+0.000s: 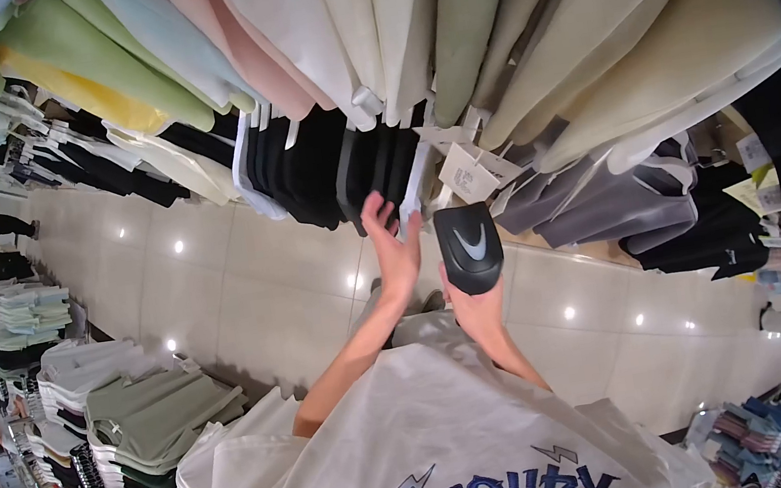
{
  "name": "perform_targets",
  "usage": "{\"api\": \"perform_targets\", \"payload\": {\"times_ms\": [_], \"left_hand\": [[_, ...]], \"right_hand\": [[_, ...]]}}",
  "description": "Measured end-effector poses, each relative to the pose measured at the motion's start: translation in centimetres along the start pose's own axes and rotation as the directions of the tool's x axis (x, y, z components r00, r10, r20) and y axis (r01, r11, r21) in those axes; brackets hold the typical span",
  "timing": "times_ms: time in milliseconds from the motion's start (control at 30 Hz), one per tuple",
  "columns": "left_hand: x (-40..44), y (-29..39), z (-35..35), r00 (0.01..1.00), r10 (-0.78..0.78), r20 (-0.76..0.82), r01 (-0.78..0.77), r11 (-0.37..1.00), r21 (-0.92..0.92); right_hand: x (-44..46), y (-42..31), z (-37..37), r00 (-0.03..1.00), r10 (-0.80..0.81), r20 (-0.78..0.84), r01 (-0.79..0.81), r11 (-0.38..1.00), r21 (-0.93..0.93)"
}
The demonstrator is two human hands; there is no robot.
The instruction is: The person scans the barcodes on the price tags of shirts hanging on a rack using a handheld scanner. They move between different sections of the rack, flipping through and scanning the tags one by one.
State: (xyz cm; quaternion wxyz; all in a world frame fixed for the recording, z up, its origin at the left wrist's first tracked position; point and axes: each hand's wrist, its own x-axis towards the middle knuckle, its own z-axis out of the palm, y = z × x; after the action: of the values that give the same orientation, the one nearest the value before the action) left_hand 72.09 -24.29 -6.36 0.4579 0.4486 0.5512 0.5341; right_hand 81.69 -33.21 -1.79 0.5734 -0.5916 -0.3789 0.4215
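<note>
My left hand point(397, 258) is raised with its fingers apart, just below a row of black garments point(364, 163) hanging on the rack. Its fingertips overlap the lower edge of these garments in view, and I cannot tell whether they touch. My right hand point(479, 307) is closed around a black handheld scanner point(471, 249) with a grey curved mark on top. The scanner covers most of the fingers. White paper tags point(468, 171) hang from the clothes just above the scanner.
Pale shirts point(380, 26) hang overhead, with grey garments point(604, 199) at the right. Racks of folded-over shirts point(150, 417) stand at the lower left. Shiny floor tiles point(244, 265) lie between the racks. A person in dark clothes point(3, 221) is far off at the left.
</note>
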Motion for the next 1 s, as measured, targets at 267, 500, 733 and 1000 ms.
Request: {"api": "perform_targets", "payload": {"times_ms": [267, 500, 733, 1000], "left_hand": [[-0.6, 4.4, 3.5, 0.880, 0.334, 0.338, -0.419, 0.881, 0.220], [0.9, 2.5, 8.2, 0.852, 0.380, 0.361, -0.466, 0.865, 0.188], [0.6, 1.2, 6.1, 0.910, 0.107, 0.400, 0.012, 0.959, -0.283], [-1.1, 1.8, 1.2, 0.914, -0.122, 0.387, 0.229, 0.943, -0.241]], "right_hand": [[-0.5, 0.8, -4.3, 0.995, 0.003, -0.095, -0.004, 1.000, -0.018], [-0.4, -0.3, -5.7, 0.994, 0.037, -0.104, -0.037, 0.999, -0.004], [-0.1, -0.9, -6.9, 0.999, 0.013, -0.038, -0.016, 0.996, -0.087], [0.7, -1.8, -6.1, 0.982, 0.018, 0.186, 0.005, 0.993, -0.118]]}}
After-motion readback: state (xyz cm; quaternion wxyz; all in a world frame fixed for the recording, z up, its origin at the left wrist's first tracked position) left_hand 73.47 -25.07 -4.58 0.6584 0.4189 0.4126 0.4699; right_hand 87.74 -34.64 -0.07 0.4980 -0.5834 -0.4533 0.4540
